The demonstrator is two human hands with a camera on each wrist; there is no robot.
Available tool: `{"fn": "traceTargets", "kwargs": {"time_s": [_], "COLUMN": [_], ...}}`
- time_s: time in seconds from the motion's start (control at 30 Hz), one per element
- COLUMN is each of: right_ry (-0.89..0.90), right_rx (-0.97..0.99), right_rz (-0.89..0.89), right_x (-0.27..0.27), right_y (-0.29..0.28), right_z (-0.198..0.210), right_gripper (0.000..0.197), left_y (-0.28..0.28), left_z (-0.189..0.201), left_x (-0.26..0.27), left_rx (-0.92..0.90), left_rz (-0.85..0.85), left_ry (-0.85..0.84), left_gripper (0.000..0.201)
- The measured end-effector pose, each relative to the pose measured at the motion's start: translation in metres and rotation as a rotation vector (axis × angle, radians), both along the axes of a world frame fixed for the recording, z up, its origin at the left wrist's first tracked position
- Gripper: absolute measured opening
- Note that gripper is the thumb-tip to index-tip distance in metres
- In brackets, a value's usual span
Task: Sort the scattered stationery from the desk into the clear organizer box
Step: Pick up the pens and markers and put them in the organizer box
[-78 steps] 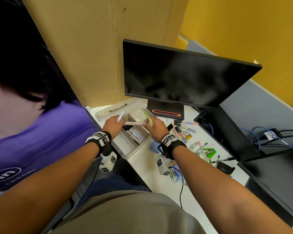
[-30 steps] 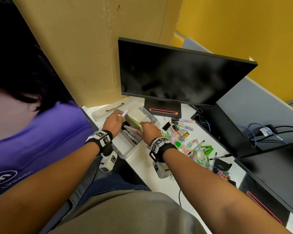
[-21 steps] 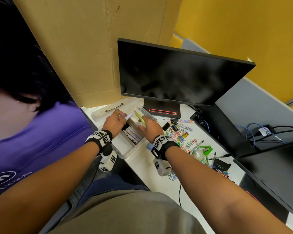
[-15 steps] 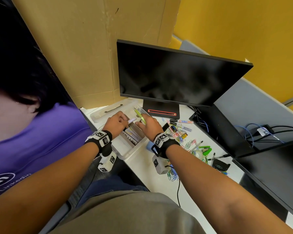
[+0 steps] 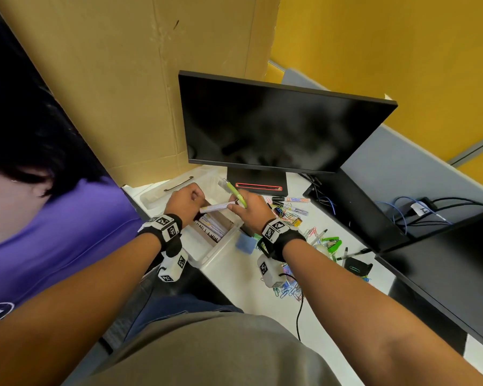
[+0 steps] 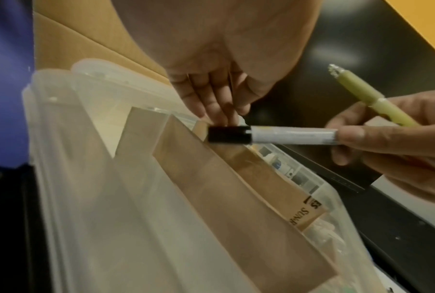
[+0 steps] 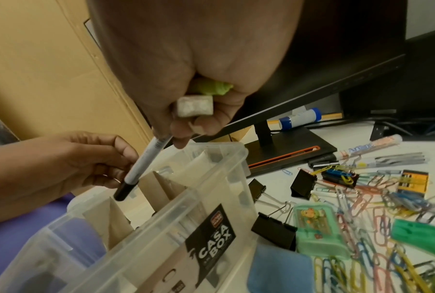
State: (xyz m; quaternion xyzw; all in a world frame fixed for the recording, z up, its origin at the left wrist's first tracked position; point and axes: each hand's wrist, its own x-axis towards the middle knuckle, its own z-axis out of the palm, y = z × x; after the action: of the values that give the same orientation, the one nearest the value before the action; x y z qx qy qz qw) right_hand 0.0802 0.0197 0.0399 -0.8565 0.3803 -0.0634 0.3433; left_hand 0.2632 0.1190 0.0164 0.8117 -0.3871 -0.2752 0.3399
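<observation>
The clear organizer box (image 5: 221,247) (image 6: 86,178) (image 7: 219,178) stands at the desk's near left corner, split by cardboard dividers (image 6: 224,188). Several pens lie in its right compartment. Just above the box, my right hand (image 5: 246,208) (image 7: 186,111) grips a white marker (image 5: 216,207) (image 6: 291,135) (image 7: 146,164) by its rear end. The same hand also holds a green pen (image 5: 234,192) (image 6: 371,99) that points up and away. The fingertips (image 6: 216,107) of my left hand (image 5: 186,200) (image 7: 86,164) lie against the marker's black cap (image 6: 229,134); they do not close round it.
A heap of coloured paper clips (image 5: 286,214) (image 7: 361,208), black binder clips (image 7: 274,232), a green case (image 7: 319,228) and markers lie right of the box. A monitor (image 5: 276,121) stands behind it. A cardboard wall (image 5: 123,79) rises at the left, and the box lid (image 5: 176,185) lies behind the box.
My right hand rose out of the box with the green pen and took the rear end of the white marker. My left hand, which held that marker, now only touches its cap.
</observation>
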Motion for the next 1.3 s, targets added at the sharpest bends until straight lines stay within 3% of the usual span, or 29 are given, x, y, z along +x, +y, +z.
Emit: {"fn": "traceTargets", "kwargs": {"time_s": [0.2, 0.47, 1.07, 1.2, 1.3], "right_ry": [0.123, 0.178, 0.419, 0.383, 0.327], "right_rx": [-0.172, -0.35, -0.378, -0.281, -0.134], "right_rz": [0.02, 0.154, 0.283, 0.239, 0.197], "right_x": [-0.003, 0.033, 0.035, 0.034, 0.032], "right_y": [0.005, 0.032, 0.031, 0.027, 0.016], "right_z": [-0.001, -0.015, -0.019, -0.023, -0.028], "right_gripper": [0.031, 0.026, 0.042, 0.047, 0.04], "left_y": [-0.004, -0.009, -0.011, -0.01, -0.01], "left_z": [-0.011, -0.018, -0.019, -0.019, -0.018], "left_x": [0.012, 0.02, 0.02, 0.02, 0.02], "left_rx": [0.034, 0.11, 0.092, 0.088, 0.092], "left_rz": [0.053, -0.029, -0.085, -0.096, -0.088], "left_ry": [-0.188, -0.321, -0.365, -0.37, -0.363], "left_gripper": [0.009, 0.03, 0.027, 0.028, 0.028]}}
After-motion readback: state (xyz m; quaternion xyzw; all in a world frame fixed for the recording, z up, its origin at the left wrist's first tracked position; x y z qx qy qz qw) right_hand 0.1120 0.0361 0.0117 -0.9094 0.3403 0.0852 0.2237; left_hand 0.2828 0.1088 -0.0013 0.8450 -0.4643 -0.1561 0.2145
